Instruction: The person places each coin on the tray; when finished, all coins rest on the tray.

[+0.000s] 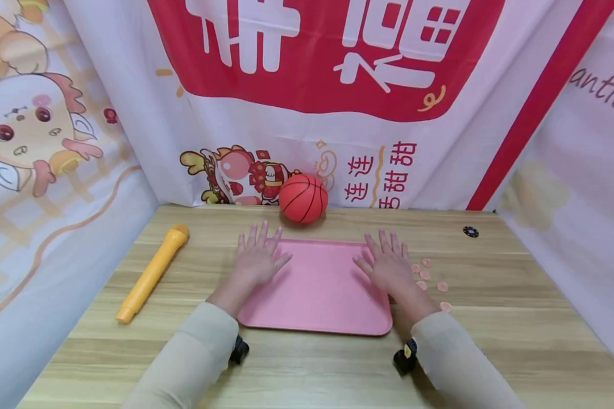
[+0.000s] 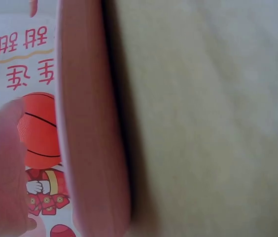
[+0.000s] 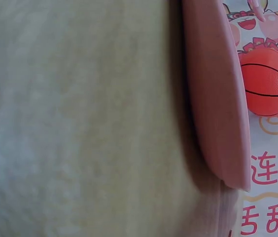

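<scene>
Two hands lie flat on the pink tray (image 1: 322, 295), which rests on the wooden table (image 1: 517, 318) with its long axis running from left to right before the person. The left hand (image 1: 256, 258) rests on the tray's left edge and the right hand (image 1: 386, 264) on its right edge, both with fingers straight and spread, holding nothing. The orange toy basketball (image 1: 303, 197) stands just behind the far rim of the tray, ahead of the fingertips and somewhat nearer to the left hand. A yellow toy microphone (image 1: 152, 272) lies well apart to the left, its long axis slanting away from the person. Several small pink discs (image 1: 442, 286) lie just beside the right hand.
</scene>
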`<state>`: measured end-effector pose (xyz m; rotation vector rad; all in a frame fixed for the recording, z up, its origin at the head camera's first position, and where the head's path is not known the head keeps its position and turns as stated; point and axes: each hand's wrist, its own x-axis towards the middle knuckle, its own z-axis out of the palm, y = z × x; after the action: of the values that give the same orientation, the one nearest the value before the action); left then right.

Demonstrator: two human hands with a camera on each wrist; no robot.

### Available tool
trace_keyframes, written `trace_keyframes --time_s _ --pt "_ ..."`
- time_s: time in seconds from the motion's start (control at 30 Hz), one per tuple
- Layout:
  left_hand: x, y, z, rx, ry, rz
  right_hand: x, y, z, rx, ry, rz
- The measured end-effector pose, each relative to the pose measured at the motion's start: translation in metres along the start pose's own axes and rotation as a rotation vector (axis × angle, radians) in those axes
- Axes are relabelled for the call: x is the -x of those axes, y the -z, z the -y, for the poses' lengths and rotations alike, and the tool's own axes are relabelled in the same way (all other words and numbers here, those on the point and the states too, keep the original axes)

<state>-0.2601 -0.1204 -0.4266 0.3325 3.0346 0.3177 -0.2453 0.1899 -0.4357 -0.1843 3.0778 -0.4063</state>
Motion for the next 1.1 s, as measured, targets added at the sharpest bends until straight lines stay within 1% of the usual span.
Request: trace_keyframes --time_s 0.17,0.23,0.3,0.4,0.47,0.53,0.6,0.7,0.77,0.87,1.0,1.1 --pt "0.001 0.003 0.000 -0.003 -0.005 -0.005 0.001 0.002 -0.004 -0.004 0.009 -0.020" --pt "0.003 0.006 0.002 0.034 0.001 -0.004 0.002 0.005 -0.007 -0.006 0.015 -0.038" --pt "0.008 0.011 0.007 0.121 0.014 -0.001 0.005 0.009 -0.012 -0.024 0.025 -0.069" --pt "0.020 0.020 0.021 0.325 0.025 -0.012 0.015 0.017 -0.026 -0.115 0.022 -0.116" --pt "0.031 0.023 0.034 0.454 0.046 -0.014 0.024 0.021 -0.038 -0.206 0.009 -0.142" --pt "0.042 0.023 0.048 0.557 0.073 -0.015 0.035 0.023 -0.050 -0.320 -0.028 -0.138" --pt "0.052 0.020 0.059 0.639 0.111 0.002 0.046 0.025 -0.063 -0.408 -0.064 -0.128" --pt "0.064 0.013 0.072 0.752 0.126 0.025 0.061 0.027 -0.078 -0.482 -0.110 -0.105" --pt "0.069 0.008 0.078 0.810 0.121 0.040 0.069 0.028 -0.088 -0.484 -0.130 -0.092" --pt "0.078 0.000 0.083 0.843 0.110 0.036 0.080 0.029 -0.101 -0.474 -0.163 -0.080" --pt "0.085 -0.011 0.082 0.893 0.105 0.020 0.093 0.026 -0.118 -0.462 -0.191 -0.071" --pt "0.087 -0.017 0.079 0.940 0.106 0.023 0.100 0.022 -0.128 -0.442 -0.180 -0.056"
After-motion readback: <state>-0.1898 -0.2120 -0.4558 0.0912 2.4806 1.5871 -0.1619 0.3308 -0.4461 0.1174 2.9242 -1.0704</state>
